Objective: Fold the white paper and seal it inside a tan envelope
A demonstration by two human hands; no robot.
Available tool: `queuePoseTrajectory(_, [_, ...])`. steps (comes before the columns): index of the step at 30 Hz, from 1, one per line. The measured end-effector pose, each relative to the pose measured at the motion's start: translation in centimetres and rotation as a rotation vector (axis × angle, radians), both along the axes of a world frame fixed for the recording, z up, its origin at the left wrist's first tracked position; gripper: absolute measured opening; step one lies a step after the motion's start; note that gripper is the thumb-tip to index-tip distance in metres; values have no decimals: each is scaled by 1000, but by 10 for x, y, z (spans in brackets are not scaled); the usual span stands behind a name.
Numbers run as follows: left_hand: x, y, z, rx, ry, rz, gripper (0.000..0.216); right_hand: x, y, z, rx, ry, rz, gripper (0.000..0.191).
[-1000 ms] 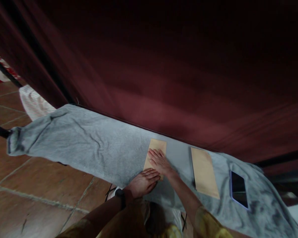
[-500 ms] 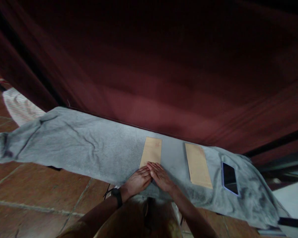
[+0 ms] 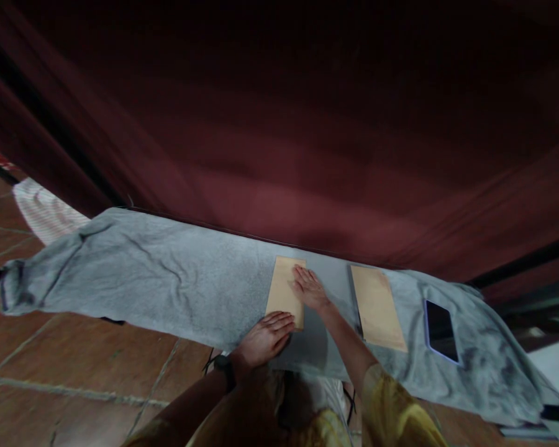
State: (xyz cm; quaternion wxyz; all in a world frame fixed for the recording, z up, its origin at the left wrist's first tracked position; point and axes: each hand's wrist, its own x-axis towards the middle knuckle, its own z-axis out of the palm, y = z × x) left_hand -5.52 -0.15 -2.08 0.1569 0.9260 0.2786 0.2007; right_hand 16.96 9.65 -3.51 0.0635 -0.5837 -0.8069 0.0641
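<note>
A tan paper envelope (image 3: 282, 288) lies flat on a grey cloth (image 3: 205, 273) in front of me. My left hand (image 3: 268, 335) rests with flat fingers on its near end. Higher up, my right hand (image 3: 309, 287) lies palm down, fingers stretched, over the envelope's right edge. Neither hand grips anything. To the right is a second tan envelope (image 3: 379, 307), apart from both hands, with a dark edge showing along its left side.
A phone (image 3: 441, 331) with a dark screen lies on the cloth at the right. Behind the cloth rises a dark red fabric wall (image 3: 279, 186). Tiled floor (image 3: 97, 360) shows below, and a striped white cloth (image 3: 49, 211) hangs at the far left.
My right hand has left my left hand and slid up to the envelope's upper right. The left hand stays at the near end. The view has shifted slightly.
</note>
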Motion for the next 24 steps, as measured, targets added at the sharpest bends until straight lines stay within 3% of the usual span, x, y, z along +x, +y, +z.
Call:
queuePoseTrajectory(7, [-1, 0, -4, -22, -65, 49, 34, -5, 0, -6, 78, 28, -56, 56])
queuePoseTrajectory(19, [1, 1, -14, -48, -109, 111, 28, -1, -67, -8, 75, 46, 78, 53])
queuePoseTrajectory(24, [1, 2, -15, -74, -170, 201, 31, 2, -93, -3, 55, 181, 70, 48])
